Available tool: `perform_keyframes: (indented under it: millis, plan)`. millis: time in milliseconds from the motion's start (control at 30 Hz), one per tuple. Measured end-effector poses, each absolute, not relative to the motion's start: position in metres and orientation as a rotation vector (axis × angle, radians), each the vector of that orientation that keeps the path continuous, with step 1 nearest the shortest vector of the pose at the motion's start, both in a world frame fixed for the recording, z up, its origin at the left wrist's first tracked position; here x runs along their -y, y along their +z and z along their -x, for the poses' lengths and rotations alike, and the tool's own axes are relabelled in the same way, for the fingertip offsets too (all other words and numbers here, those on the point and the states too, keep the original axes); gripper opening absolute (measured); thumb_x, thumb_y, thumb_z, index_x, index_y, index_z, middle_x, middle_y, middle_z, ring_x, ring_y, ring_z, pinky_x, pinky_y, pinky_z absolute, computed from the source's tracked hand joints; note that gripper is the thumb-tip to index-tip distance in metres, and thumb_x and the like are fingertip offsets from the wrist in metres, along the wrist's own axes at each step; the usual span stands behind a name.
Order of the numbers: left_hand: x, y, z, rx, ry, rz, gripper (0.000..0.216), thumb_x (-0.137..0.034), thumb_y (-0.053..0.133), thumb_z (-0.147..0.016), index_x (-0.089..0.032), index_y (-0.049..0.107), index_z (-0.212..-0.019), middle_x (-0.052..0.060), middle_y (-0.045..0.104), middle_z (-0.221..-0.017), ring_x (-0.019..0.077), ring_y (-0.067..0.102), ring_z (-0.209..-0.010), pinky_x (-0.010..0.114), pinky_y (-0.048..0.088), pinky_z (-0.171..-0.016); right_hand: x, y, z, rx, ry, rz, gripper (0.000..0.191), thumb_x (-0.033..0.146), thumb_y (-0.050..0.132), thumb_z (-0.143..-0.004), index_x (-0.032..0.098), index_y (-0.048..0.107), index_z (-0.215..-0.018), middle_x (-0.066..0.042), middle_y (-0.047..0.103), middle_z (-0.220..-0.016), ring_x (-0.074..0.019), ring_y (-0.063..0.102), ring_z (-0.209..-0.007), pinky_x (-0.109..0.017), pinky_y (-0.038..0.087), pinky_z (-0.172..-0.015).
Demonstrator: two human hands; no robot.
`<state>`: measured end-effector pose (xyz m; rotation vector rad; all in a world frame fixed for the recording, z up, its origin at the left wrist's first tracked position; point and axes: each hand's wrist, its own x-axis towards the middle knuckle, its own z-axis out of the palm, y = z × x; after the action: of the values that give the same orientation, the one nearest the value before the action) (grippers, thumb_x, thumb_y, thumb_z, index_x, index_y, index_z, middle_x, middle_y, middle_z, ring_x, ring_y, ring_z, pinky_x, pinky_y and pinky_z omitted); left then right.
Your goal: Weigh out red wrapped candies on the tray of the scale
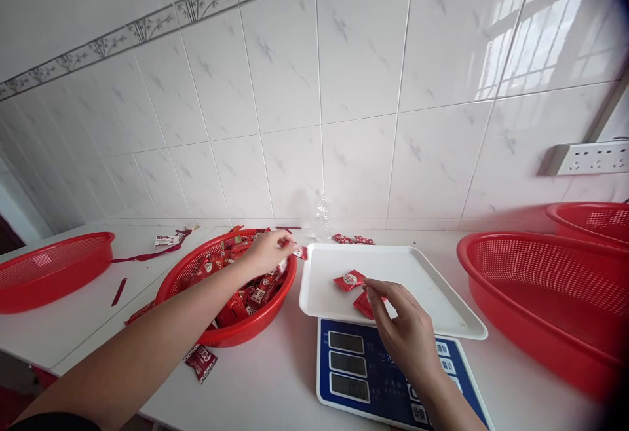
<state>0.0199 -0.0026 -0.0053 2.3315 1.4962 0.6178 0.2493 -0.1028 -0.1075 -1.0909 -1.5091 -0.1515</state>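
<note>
My left hand (pixel 269 255) is closed in a pinch on a small red-and-white wrapped packet (pixel 301 252), over the right rim of a red plastic basket (pixel 248 336). Many similar red packets (pixel 230 310) fill that basket. My right hand (pixel 405 326) reaches over the blue front panel (pixel 388 385) of a weighing scale. Its thumb and forefinger pinch the right corner of a red packet (pixel 350 280) with a pale round label. Another red packet (pixel 362 304) lies on the scale's white tray (pixel 413 274), partly hidden by my right fingers. The scale's displays (pixel 348 363) look dark.
Red baskets stand at the right (pixel 535 313) and far left (pixel 63 280). A clear plastic bottle (pixel 322 215) is against the tiled wall. Loose packets lie behind the tray (pixel 354 239) and before the filled basket (pixel 200 361). A dark red ribbon (pixel 152 255) lies left.
</note>
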Motion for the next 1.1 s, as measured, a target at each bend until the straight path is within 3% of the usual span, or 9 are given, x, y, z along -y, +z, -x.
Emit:
perform_keyframes:
  millis: [167,267,367,433,567,767,867,1000,1100]
  plan:
    - [0.016,-0.017,-0.046,-1.134,0.491,-2.296,0.047,-0.042,0.044,-0.094,-0.021,0.047,-0.135,0.007,0.064,-0.124,0.0179,0.060,-0.113,0.026,0.048,-0.087,0.102,-0.108,-0.251,1.510,-0.181,1.088,0.017,0.026,0.049,-0.092,0.022,0.066,-0.093,-0.006,0.071,-0.081,-0.0191,0.067,-0.073,-0.030,0.055,-0.060]
    - [0.003,-0.019,-0.037,-1.207,0.436,-2.279,0.042,-0.035,0.046,-0.093,-0.017,0.050,-0.130,0.010,0.061,-0.130,0.0188,0.056,-0.119,0.027,0.045,-0.095,0.100,-0.108,-0.252,1.549,-0.232,1.075,0.016,0.025,0.050,-0.092,0.022,0.066,-0.093,-0.005,0.071,-0.081,-0.0189,0.067,-0.074,-0.030,0.055,-0.062]
    - [-0.013,-0.023,-0.014,-1.407,0.341,-2.260,0.035,-0.029,0.055,-0.086,-0.013,0.057,-0.116,0.014,0.065,-0.118,0.0237,0.061,-0.109,0.033,0.046,-0.094,0.100,-0.107,-0.250,1.603,-0.244,1.074,0.018,0.025,0.049,-0.092,0.022,0.066,-0.097,-0.006,0.072,-0.082,-0.0195,0.067,-0.075,-0.030,0.055,-0.062]
    - [-0.018,-0.031,0.002,-1.527,0.230,-2.241,0.044,-0.031,0.064,-0.077,-0.014,0.057,-0.117,0.016,0.063,-0.121,0.0282,0.063,-0.106,0.037,0.049,-0.089,0.101,-0.107,-0.249,1.625,-0.233,1.082,0.020,0.026,0.048,-0.092,0.023,0.066,-0.099,-0.006,0.072,-0.084,-0.0197,0.068,-0.076,-0.031,0.055,-0.062]
    - [-0.015,-0.051,0.021,-1.683,0.100,-2.244,0.071,-0.030,0.076,-0.063,-0.022,0.050,-0.128,0.016,0.046,-0.142,0.0362,0.048,-0.126,0.043,0.045,-0.095,0.101,-0.108,-0.249,1.621,-0.234,1.075,0.018,0.027,0.049,-0.092,0.023,0.066,-0.096,-0.006,0.072,-0.084,-0.0198,0.068,-0.076,-0.031,0.055,-0.061]
    - [-0.022,-0.043,0.036,-1.751,0.197,-2.297,0.057,-0.018,0.060,-0.080,-0.018,0.044,-0.134,0.014,0.056,-0.131,0.0251,0.060,-0.110,0.037,0.048,-0.090,0.099,-0.109,-0.250,1.612,-0.246,1.078,0.017,0.025,0.049,-0.092,0.023,0.065,-0.094,-0.004,0.071,-0.082,-0.0184,0.067,-0.074,-0.029,0.054,-0.062]
    - [-0.027,-0.032,0.046,-1.829,0.296,-2.338,0.059,-0.014,0.057,-0.078,-0.019,0.042,-0.135,0.013,0.055,-0.133,0.0271,0.055,-0.118,0.035,0.045,-0.095,0.099,-0.110,-0.251,1.618,-0.250,1.086,0.015,0.025,0.050,-0.092,0.022,0.065,-0.094,-0.004,0.071,-0.083,-0.0183,0.068,-0.075,-0.029,0.054,-0.062]
    - [-0.020,-0.036,0.047,-1.840,0.357,-2.460,0.051,-0.014,0.050,-0.083,-0.021,0.045,-0.132,0.013,0.042,-0.143,0.0319,0.037,-0.134,0.044,0.034,-0.106,0.100,-0.110,-0.250,1.618,-0.239,1.092,0.015,0.025,0.050,-0.092,0.022,0.064,-0.095,-0.004,0.071,-0.082,-0.0184,0.067,-0.075,-0.029,0.054,-0.062]
    - [-0.011,-0.050,0.037,-1.687,0.252,-2.539,0.033,-0.025,0.049,-0.088,-0.023,0.056,-0.120,0.010,0.053,-0.132,0.0289,0.048,-0.124,0.040,0.039,-0.102,0.101,-0.109,-0.249,1.620,-0.225,1.088,0.015,0.025,0.050,-0.092,0.022,0.064,-0.094,-0.004,0.071,-0.082,-0.0181,0.067,-0.074,-0.029,0.053,-0.062]
